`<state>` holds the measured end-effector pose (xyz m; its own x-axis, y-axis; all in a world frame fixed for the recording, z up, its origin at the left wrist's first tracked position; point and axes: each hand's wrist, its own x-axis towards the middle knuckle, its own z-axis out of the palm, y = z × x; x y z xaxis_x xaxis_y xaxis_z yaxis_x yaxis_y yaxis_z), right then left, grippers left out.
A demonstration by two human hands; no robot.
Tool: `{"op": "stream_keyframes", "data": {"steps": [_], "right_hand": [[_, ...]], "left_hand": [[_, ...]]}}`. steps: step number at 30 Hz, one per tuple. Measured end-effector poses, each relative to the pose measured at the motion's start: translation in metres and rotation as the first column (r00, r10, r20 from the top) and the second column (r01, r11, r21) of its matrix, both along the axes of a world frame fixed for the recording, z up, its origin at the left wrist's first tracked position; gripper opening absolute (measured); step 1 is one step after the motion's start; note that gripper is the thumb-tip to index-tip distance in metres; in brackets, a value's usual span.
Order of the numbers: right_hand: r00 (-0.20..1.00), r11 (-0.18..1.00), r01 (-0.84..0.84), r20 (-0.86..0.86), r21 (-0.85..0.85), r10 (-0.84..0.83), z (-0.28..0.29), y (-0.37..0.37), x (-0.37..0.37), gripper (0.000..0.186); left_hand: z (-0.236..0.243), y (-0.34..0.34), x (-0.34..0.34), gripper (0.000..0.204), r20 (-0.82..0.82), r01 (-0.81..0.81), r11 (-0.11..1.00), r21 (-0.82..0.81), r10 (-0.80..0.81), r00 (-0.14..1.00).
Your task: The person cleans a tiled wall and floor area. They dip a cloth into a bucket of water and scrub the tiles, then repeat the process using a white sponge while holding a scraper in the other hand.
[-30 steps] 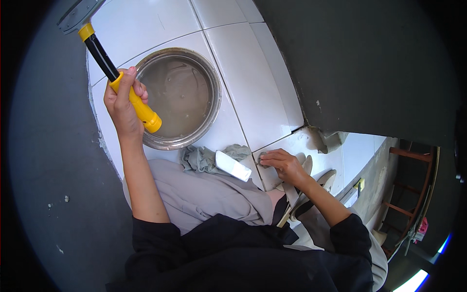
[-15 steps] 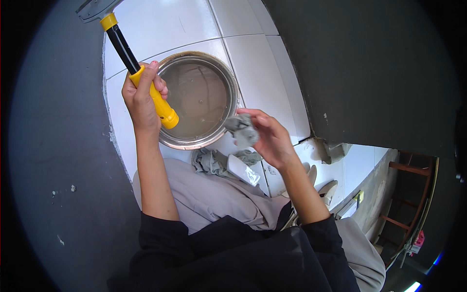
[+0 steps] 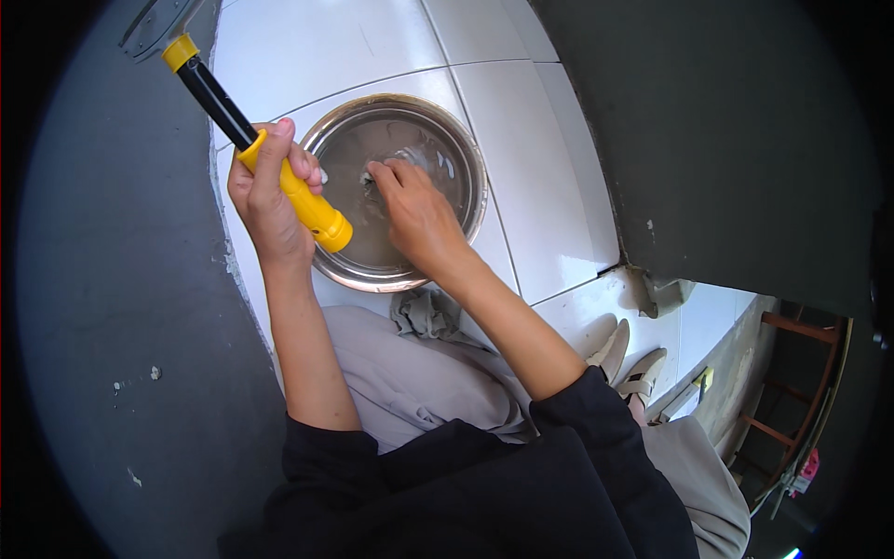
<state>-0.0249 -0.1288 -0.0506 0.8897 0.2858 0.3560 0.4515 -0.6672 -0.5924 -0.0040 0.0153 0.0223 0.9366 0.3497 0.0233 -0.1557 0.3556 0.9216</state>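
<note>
My left hand (image 3: 272, 205) is wrapped round the yellow and black handle of a scraper (image 3: 219, 101). Its metal head points to the upper left, and its yellow butt end overhangs the left side of a round metal basin (image 3: 479, 200). Murky greyish water fills much of the basin. My right hand (image 3: 421, 212) reaches over the rim, fingers pinched down at the water. A small bit of a grey rag (image 3: 367, 177) shows at my fingertips; the remainder is hidden by the hand or the water. Ripples and glints lie around it.
A crumpled grey cloth (image 3: 428, 313) lies on white tiles (image 3: 549, 168) between the basin and my knee. Dark grey walls (image 3: 112, 242) close in on the left and right. Shoes (image 3: 641, 373) stand at lower right, with a reddish-brown wooden frame (image 3: 792, 326) farther right.
My right hand has moved left from beside the basin to over it, lowering the grey rag into the water. The water now ripples. My left hand still grips the scraper.
</note>
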Motion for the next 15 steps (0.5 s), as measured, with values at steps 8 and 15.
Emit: {"op": "stream_keyframes", "data": {"steps": [8, 15], "right_hand": [[0.983, 0.985, -0.038, -0.181, -0.166, 0.008, 0.016, -0.015, 0.013, 0.031], [0.971, 0.965, -0.115, -0.232, -0.237, 0.058, 0.004, -0.022, 0.019, 0.024]], "left_hand": [[-0.003, 0.000, -0.002, 0.017, -0.006, -0.027, 0.999, 0.033, 0.027, 1.000], [-0.002, -0.004, 0.000, 0.019, -0.019, -0.014, 0.999, 0.032, 0.014, 1.000]]}}
